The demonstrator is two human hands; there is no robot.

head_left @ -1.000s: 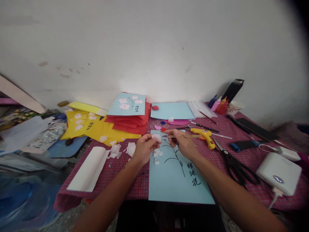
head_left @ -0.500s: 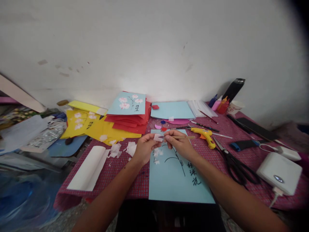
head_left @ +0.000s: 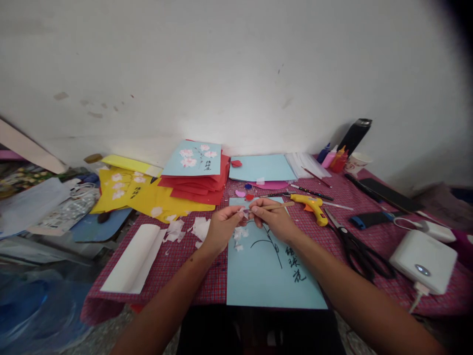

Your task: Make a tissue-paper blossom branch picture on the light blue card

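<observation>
Over the top left of a light blue card (head_left: 266, 281), my left hand (head_left: 226, 226) pinches a small white tissue piece (head_left: 244, 212). My right hand (head_left: 271, 217) holds a thin wooden stick (head_left: 281, 205), its tip hidden at the tissue. The hands nearly touch. Below them the card bears white tissue tufts (head_left: 240, 235), black drawn stems and black characters. Torn white tissue (head_left: 201, 228) lies left of the card, beside a folded white sheet (head_left: 133, 259).
A yellow glue gun (head_left: 310, 204), black scissors (head_left: 360, 249) and a white power box (head_left: 423, 261) lie right. Red sheets (head_left: 207, 190) with a flower card on top, yellow cards (head_left: 148, 199) and blue cards (head_left: 262, 168) sit at the back. Paint bottles stand back right.
The tissue piece between my hands has gone from a flat square to a crumpled, gathered shape. The stick tilts more steeply. The view has shifted slightly.
</observation>
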